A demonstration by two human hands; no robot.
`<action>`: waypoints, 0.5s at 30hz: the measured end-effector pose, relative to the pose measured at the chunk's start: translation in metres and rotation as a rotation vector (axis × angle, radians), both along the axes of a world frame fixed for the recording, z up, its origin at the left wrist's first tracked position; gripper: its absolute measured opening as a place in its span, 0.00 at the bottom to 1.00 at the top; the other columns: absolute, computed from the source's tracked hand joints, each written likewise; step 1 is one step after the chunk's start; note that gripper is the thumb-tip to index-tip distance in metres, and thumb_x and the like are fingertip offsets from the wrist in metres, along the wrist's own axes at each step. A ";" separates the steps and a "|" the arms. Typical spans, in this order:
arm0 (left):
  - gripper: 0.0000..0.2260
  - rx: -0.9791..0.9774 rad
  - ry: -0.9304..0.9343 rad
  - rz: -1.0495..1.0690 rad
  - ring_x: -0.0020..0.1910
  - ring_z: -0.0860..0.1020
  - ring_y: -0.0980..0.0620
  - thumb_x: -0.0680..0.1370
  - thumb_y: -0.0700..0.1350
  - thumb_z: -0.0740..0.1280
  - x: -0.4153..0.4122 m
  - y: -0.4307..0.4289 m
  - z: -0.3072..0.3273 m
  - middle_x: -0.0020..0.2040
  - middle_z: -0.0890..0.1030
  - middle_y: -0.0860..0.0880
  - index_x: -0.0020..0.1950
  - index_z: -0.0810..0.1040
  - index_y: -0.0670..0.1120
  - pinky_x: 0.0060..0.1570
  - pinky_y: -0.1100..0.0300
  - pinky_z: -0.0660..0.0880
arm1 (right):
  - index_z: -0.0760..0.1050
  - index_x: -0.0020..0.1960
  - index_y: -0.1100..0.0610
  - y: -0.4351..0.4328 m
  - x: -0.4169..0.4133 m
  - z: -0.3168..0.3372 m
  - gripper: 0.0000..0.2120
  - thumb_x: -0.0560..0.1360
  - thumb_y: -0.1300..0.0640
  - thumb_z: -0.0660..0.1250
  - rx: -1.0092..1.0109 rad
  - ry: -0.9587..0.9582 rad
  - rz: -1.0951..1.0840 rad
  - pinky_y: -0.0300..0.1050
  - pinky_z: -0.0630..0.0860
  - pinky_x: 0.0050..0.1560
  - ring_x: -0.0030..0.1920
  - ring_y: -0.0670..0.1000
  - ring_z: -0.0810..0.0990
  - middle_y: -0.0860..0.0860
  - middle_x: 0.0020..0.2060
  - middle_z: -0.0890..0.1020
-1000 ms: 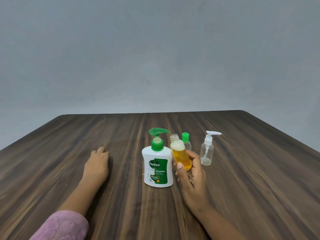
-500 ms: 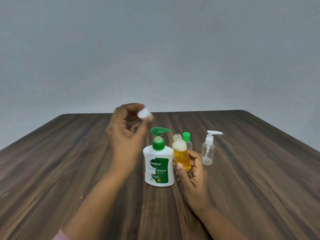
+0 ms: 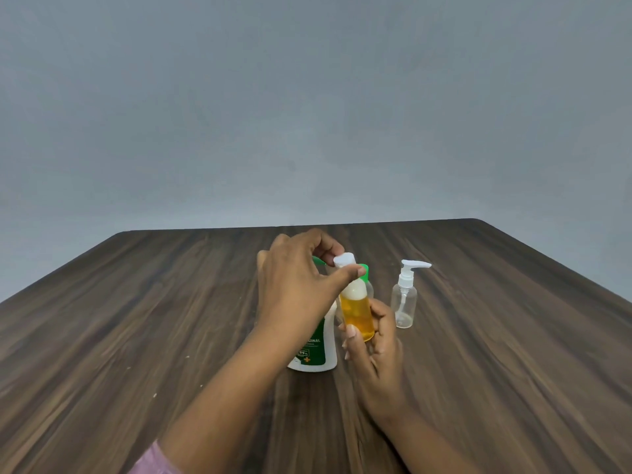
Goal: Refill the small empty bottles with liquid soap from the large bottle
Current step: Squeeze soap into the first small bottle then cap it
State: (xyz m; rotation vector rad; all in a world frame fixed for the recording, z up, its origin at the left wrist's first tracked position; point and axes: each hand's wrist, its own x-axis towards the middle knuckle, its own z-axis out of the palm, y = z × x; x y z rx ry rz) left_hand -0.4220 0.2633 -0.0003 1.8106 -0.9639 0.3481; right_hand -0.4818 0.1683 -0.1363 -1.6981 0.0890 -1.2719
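Observation:
My right hand point(image 3: 374, 340) grips a small clear bottle point(image 3: 357, 314) filled with orange-yellow soap, held upright above the table. My left hand point(image 3: 297, 285) pinches a white cap point(image 3: 343, 260) right over that bottle's mouth. The large white soap bottle point(image 3: 319, 350) with a green label stands behind my left wrist, mostly hidden; a bit of its green pump point(image 3: 318, 261) shows. A small bottle with a green cap point(image 3: 365, 272) peeks out behind the filled one. An empty clear bottle with a white pump point(image 3: 405, 302) stands to the right.
All of this sits near the middle of a dark wooden table point(image 3: 136, 319), whose far edge meets a plain grey wall point(image 3: 307, 114). A pink sleeve point(image 3: 154, 461) covers my left forearm at the bottom edge.
My left hand rose from the table holding the white cap and moved right, bringing the cap onto the top of the filled bottle. My right hand kept the bottle nearly still.

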 end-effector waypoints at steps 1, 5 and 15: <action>0.10 0.033 0.007 -0.030 0.45 0.76 0.55 0.67 0.56 0.76 0.001 0.000 0.001 0.38 0.80 0.60 0.38 0.77 0.57 0.51 0.46 0.74 | 0.68 0.61 0.49 0.000 0.000 0.000 0.17 0.76 0.44 0.62 -0.006 -0.001 -0.006 0.47 0.76 0.34 0.36 0.47 0.77 0.49 0.42 0.80; 0.09 0.135 0.005 -0.163 0.43 0.76 0.60 0.70 0.48 0.75 0.004 0.001 0.006 0.40 0.78 0.62 0.42 0.77 0.58 0.42 0.65 0.73 | 0.67 0.63 0.53 -0.001 0.001 -0.003 0.19 0.77 0.44 0.60 -0.008 -0.012 -0.015 0.44 0.76 0.33 0.35 0.46 0.77 0.50 0.42 0.79; 0.15 0.131 -0.132 -0.232 0.54 0.72 0.58 0.73 0.53 0.69 0.000 0.002 0.003 0.47 0.75 0.62 0.57 0.74 0.65 0.53 0.55 0.72 | 0.67 0.63 0.50 0.000 0.000 -0.002 0.15 0.77 0.49 0.59 -0.009 -0.056 0.019 0.42 0.74 0.32 0.34 0.44 0.76 0.49 0.39 0.79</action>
